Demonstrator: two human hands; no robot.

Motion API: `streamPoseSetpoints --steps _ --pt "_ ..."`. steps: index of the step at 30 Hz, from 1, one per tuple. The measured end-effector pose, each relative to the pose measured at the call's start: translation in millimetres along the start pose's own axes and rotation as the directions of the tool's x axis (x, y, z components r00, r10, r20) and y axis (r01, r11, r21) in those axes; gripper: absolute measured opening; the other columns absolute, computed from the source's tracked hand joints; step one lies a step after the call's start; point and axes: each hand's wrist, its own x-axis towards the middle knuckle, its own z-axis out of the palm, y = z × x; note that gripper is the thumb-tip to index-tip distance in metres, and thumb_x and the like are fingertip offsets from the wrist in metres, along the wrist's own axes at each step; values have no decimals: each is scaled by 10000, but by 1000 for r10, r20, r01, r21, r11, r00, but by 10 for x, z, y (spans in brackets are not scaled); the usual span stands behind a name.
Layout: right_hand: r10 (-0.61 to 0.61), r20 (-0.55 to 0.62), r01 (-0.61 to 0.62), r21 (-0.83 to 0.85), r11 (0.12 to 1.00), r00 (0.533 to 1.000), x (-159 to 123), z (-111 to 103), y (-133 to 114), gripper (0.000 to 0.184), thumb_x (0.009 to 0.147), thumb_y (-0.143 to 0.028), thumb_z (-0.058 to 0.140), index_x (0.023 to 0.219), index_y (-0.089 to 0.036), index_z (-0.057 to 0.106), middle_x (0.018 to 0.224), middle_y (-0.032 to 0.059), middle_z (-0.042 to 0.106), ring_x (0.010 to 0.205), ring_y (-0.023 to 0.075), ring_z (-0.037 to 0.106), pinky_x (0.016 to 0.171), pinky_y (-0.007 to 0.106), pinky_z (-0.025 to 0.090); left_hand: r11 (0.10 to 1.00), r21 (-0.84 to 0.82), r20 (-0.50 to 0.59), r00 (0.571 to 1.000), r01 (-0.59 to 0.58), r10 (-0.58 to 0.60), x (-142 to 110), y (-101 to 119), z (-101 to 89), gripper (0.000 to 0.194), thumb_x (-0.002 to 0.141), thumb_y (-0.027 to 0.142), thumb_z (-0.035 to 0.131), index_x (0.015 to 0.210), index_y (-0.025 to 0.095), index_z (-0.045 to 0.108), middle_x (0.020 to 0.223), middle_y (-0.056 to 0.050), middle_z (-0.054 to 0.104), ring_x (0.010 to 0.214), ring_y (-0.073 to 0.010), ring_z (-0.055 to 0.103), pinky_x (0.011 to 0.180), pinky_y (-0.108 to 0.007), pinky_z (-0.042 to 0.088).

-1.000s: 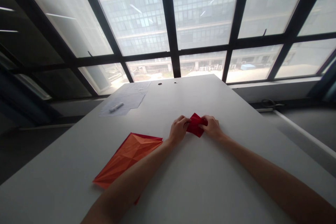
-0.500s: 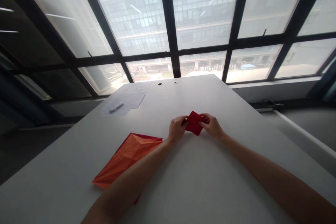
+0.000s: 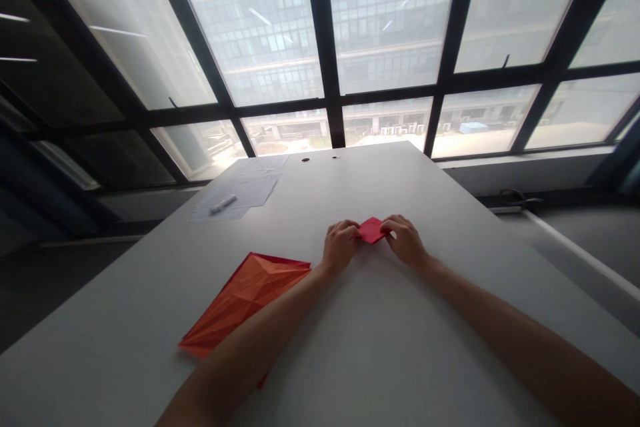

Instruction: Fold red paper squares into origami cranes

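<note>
A small piece of red folded paper (image 3: 371,230) lies flat on the white table (image 3: 320,340), pinched between my two hands. My left hand (image 3: 341,245) grips its left corner, and my right hand (image 3: 405,240) holds its right end, with the fingertips partly hiding the paper. To the lower left lies a large orange-red sheet with many creases (image 3: 245,303). My left forearm passes over its lower part and hides that corner.
At the far end of the table are printed sheets (image 3: 235,191) with a white marker (image 3: 223,203) on them, and there are small round holes near the edge. Large dark-framed windows stand beyond the table. Table edges run down on both sides.
The red paper has flattened and looks smaller, lying lower against the table. My hands have drawn slightly apart around it. The orange sheet has not moved.
</note>
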Motion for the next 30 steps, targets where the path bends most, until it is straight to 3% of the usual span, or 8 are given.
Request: streamPoseSetpoints --steps 3,6,8,10,14,21,27,30 --pt "39 168 -30 -53 998 985 -22 36 48 353 744 36 488 878 -216 695 965 47 685 980 207 573 887 321 422 999 -21 159 986 49 -45 -10 -31 57 379 771 23 537 1031 232 716 1144 -42 706 1062 -211 632 998 -337 437" --pt "74 203 -64 -51 997 976 -36 53 56 389 741 44 458 899 -206 711 982 51 684 992 194 574 902 299 419 995 -16 186 978 98 -93 -15 -35 90 536 752 -2 474 1194 235 662 1221 -43 686 1142 -223 610 1123 -368 339" --pt "69 199 -62 -37 997 978 -38 53 41 365 757 21 476 914 -205 716 994 52 683 997 193 575 915 296 423 991 -18 180 975 133 -128 -13 -28 92 517 802 25 450 1234 237 638 1219 -47 687 1145 -222 611 1152 -379 302" --pt "55 200 -53 -15 998 978 -35 50 21 333 772 -11 507 938 -211 715 999 49 683 992 193 581 914 294 436 988 -31 186 972 152 -144 -12 -24 87 447 873 92 440 1260 228 617 1225 -62 679 1140 -220 610 1111 -364 360" --pt "57 94 -59 11 998 994 -28 54 24 334 780 -38 514 991 -219 698 1022 59 677 1010 210 586 930 329 464 991 -78 216 973 105 -85 -20 -44 91 418 901 147 464 1293 222 588 1279 -79 633 1145 -219 602 1022 -337 450" --pt "128 -15 -128 30 991 992 -46 105 187 597 716 -48 537 1291 -205 562 1137 97 646 1016 256 580 894 411 500 995 -100 193 981 28 -8 -16 -89 132 477 843 95 509 1292 234 591 1269 -64 636 1164 -222 579 1037 -366 447" --pt "209 -58 -205 75 976 976 -36 122 204 468 726 -150 596 1193 -177 581 1003 89 654 869 250 610 804 393 513 999 -33 146 989 30 -25 -20 -100 145 419 826 160 595 1239 221 634 1188 -85 660 1074 -234 592 998 -388 461" --pt "240 -122 -230 90 969 963 -18 97 181 298 712 -174 630 1008 -205 610 897 64 657 819 249 606 756 371 502 998 -53 147 989 32 -24 -22 -114 154 412 832 173 599 1241 214 632 1172 -84 667 1054 -231 597 979 -375 470"
